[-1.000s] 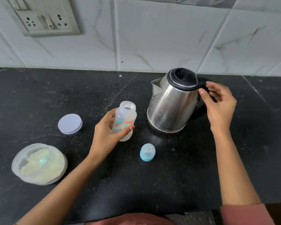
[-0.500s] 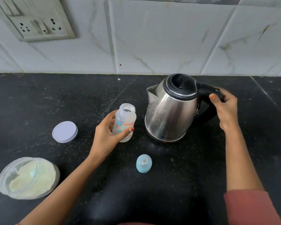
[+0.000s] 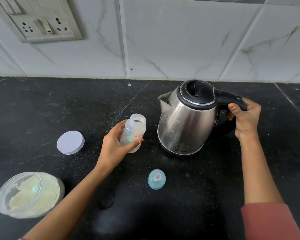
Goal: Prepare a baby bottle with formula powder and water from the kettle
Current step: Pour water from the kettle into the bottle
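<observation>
**Kettle handle taken**

We are now curling our right hand (image 3: 246,116) round the black handle (image 3: 226,99) of the stainless-steel kettle (image 3: 184,125), merely touched a second ago. Our left hand (image 3: 114,147) is still clasping the clear, uncapped plastic baby bottle (image 3: 135,130) just left of the kettle.

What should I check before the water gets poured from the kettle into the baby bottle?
1. The bottle is open on top, no cap on: ok.
2. The left hand holds the bottle: ok.
3. The right hand has a grip on the kettle by its handle: ok.
4. The spout points toward the bottle: ok.
5. Water inside the kettle: the kettle lid is shut, so cannot tell.
6. The teat cap lies on the counter, apart from the kettle and the bottle: ok.
</observation>
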Motion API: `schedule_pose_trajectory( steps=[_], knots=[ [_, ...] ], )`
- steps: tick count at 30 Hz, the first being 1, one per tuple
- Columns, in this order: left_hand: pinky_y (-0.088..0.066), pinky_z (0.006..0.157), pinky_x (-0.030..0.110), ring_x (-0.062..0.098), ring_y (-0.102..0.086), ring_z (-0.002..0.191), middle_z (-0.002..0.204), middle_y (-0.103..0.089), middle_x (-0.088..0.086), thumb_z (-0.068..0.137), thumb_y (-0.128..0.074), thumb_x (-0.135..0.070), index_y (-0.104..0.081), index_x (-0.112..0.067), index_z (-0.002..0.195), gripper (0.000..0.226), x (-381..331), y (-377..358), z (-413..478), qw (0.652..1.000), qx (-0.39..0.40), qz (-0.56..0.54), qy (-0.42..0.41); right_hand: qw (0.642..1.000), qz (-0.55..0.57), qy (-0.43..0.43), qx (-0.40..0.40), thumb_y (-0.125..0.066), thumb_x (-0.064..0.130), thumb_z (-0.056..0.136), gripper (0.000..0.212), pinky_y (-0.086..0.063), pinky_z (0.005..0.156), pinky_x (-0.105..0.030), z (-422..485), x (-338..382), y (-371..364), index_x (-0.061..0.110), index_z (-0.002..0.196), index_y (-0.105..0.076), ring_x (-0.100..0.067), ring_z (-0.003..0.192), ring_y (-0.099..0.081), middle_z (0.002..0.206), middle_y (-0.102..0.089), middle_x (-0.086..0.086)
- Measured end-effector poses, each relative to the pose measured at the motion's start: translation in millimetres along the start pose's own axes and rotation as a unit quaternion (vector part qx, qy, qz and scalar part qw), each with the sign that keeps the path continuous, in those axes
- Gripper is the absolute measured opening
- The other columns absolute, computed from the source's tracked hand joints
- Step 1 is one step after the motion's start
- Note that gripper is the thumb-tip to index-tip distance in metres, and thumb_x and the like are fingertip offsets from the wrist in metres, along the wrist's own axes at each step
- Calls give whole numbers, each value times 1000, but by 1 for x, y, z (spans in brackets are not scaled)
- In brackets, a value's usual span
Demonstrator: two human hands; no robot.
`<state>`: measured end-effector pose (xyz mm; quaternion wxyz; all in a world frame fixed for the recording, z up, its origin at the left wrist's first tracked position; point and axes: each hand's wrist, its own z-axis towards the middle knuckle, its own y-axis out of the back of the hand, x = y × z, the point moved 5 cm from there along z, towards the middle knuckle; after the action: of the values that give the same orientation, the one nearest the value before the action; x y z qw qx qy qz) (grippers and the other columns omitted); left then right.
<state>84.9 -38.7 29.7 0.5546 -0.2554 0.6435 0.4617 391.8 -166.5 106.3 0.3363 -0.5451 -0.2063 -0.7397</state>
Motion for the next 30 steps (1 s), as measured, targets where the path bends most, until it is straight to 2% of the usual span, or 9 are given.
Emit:
schedule_pose_trajectory(
  steps=[3,6,10,13,19,21,24,28,30],
  knots=[
    [-49,91,31,11,-58,107,112,-61,-10,62,-84,-25,-50,-33,113,62,3,6,1,1000,-14,19,0,1000,-9,12,20,-76,65,49,33,-34,36,-11,1,9,-10,36,64,-71,1,39,-46,48,-59,17],
    [-45,88,23,8,-54,105,107,-57,-19,66,-80,-15,-49,-31,113,59,5,12,0,999,-25,38,0,998,-28,23,50,-77,63,51,31,-34,37,-11,4,19,-24,38,68,-72,1,40,-47,50,-61,18],
    [-45,94,29,12,-52,112,119,-57,-6,65,-81,-15,-52,-19,123,65,14,21,-3,998,-35,53,18,993,-61,45,92,-77,61,52,26,-35,41,-9,9,36,-43,40,67,-70,2,40,-48,50,-60,20],
    [-40,90,24,9,-48,110,115,-52,-11,66,-80,-13,-51,-17,124,65,15,26,-5,997,-39,65,25,987,-82,54,130,-76,61,51,25,-38,48,-5,10,48,-58,45,69,-70,5,48,-54,55,-62,25],
    [-36,89,21,7,-44,108,114,-49,-11,69,-79,-14,-51,-16,126,64,17,30,-8,995,-29,87,24,968,-129,69,204,-75,64,50,27,-43,61,-6,11,67,-84,49,71,-69,11,63,-60,66,-65,33],
    [-35,86,15,6,-44,107,113,-49,-11,69,-79,-14,-51,-16,126,64,16,31,-9,995,-29,94,21,962,-146,71,220,-75,65,49,27,-42,60,-6,11,70,-90,49,70,-68,10,63,-59,66,-65,31],
    [-32,74,-2,4,-45,102,110,-50,-12,68,-79,-13,-53,-17,125,63,15,30,-10,995,-29,97,16,954,-166,73,237,-76,65,47,29,-41,61,-5,12,73,-96,50,70,-68,11,63,-58,66,-65,31],
    [-33,73,-4,4,-48,100,108,-54,-10,67,-80,-14,-54,-19,124,63,16,29,-10,995,-24,101,9,946,-193,79,248,-76,65,44,31,-41,61,-6,12,74,-98,50,69,-68,10,62,-58,65,-65,30],
    [-34,73,-3,4,-48,99,108,-54,-10,67,-80,-14,-55,-20,124,63,16,28,-10,995,-21,100,8,941,-216,81,249,-80,59,41,32,-41,60,-6,13,73,-98,45,68,-69,9,61,-58,64,-65,29]
  ],
)
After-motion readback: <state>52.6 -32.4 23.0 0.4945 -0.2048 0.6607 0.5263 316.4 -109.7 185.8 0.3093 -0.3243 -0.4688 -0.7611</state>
